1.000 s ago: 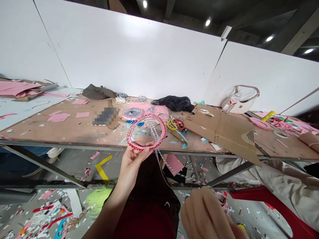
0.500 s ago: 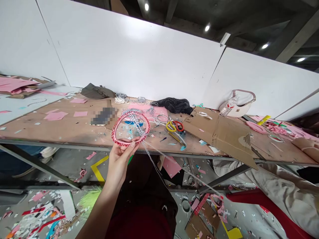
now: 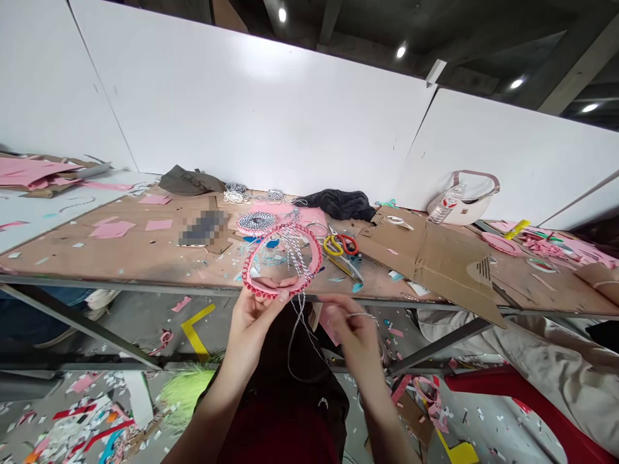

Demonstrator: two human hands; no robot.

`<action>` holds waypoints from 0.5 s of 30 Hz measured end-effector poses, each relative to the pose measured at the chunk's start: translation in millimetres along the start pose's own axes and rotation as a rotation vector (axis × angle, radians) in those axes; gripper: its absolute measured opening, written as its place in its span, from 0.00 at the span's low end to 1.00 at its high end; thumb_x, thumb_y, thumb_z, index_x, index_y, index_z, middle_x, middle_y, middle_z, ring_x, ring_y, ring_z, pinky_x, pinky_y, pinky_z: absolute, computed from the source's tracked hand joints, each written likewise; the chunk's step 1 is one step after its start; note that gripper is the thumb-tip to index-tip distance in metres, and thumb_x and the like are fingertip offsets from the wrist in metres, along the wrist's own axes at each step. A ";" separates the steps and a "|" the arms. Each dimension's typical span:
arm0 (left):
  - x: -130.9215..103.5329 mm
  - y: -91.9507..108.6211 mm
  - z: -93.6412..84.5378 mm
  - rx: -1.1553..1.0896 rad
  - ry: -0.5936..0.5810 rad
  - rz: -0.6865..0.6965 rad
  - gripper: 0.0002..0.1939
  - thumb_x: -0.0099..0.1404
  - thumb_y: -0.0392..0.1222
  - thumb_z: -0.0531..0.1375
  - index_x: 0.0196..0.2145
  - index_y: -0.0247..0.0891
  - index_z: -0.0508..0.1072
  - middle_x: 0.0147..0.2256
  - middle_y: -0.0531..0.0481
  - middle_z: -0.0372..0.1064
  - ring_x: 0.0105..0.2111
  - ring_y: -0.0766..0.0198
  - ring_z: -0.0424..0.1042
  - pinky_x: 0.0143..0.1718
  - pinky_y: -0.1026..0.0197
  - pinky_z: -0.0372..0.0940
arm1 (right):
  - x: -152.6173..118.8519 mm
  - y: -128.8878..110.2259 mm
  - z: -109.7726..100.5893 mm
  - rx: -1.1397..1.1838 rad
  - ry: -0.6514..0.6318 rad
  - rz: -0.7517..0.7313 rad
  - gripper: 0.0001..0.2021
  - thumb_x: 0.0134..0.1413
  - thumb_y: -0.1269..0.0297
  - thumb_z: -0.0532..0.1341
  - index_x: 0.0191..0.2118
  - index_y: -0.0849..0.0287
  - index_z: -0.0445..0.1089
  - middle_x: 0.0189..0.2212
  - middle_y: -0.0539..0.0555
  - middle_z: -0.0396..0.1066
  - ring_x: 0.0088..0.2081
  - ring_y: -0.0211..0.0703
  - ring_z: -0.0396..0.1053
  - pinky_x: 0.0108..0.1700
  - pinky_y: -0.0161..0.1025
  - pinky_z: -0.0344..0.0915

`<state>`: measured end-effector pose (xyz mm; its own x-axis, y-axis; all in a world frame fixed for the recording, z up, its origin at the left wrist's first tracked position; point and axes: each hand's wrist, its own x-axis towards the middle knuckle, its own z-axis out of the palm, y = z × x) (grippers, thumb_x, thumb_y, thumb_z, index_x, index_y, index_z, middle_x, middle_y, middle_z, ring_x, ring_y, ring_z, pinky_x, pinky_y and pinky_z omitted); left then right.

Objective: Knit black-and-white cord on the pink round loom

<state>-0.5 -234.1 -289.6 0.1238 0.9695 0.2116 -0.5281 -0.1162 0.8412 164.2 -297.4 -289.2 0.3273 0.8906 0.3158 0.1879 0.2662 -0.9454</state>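
My left hand (image 3: 256, 316) is closed on the lower edge of a pink ring (image 3: 247, 264) trimmed with a red ruffled border, held tilted above the table's front edge. Strands of black-and-white cord (image 3: 296, 251) cross its opening and gather at the lower right. A loop of cord hangs below it. To the right, my right hand (image 3: 355, 332) has its fingers bent around a length of the cord, slightly smeared by motion. Behind the ring lies a flat coil of the same cord (image 3: 257, 221) on pink material. Scissors with yellow handles (image 3: 332, 245) and red handles (image 3: 350, 244) lie nearby.
Brown cardboard (image 3: 435, 258) juts over the table's front edge at right. A white bag (image 3: 467, 209) and plastic bottle (image 3: 442, 207) stand at the back. A dark cap (image 3: 191, 180) and black cloth (image 3: 338, 205) lie along the white panel. Paper scraps litter table and floor.
My right hand has come into view from below right with cord in its fingers. My left hand and the ring have shifted right and slightly down. A cord loop now hangs beneath the ring.
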 end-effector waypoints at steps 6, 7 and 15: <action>-1.9 -6.0 -2.9 0.047 -0.027 0.003 0.09 0.59 0.38 0.69 0.36 0.39 0.73 0.42 0.48 0.79 0.46 0.58 0.77 0.52 0.59 0.69 | 3.1 -1.0 46.7 -0.090 -0.043 -0.035 0.12 0.63 0.56 0.59 0.37 0.60 0.73 0.21 0.47 0.61 0.24 0.36 0.56 0.26 0.33 0.52; -1.9 -7.2 -3.4 0.046 -0.033 0.009 0.09 0.60 0.38 0.68 0.37 0.38 0.73 0.42 0.48 0.79 0.46 0.59 0.77 0.52 0.59 0.68 | 3.0 0.1 43.9 -0.084 -0.046 -0.031 0.13 0.63 0.56 0.59 0.36 0.60 0.73 0.21 0.47 0.61 0.24 0.36 0.56 0.26 0.33 0.51; 5.6 -11.8 -7.0 0.011 -0.009 0.044 0.10 0.62 0.37 0.67 0.39 0.38 0.71 0.43 0.47 0.79 0.48 0.57 0.76 0.57 0.52 0.66 | -31.6 10.5 -104.4 -0.250 0.622 0.014 0.20 0.49 0.46 0.68 0.34 0.62 0.75 0.26 0.53 0.70 0.24 0.39 0.62 0.24 0.34 0.54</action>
<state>0.6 -225.8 -301.9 0.1080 0.9614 0.2532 -0.5239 -0.1614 0.8363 252.5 -361.3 -300.7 0.7900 0.4949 0.3620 0.3641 0.0965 -0.9264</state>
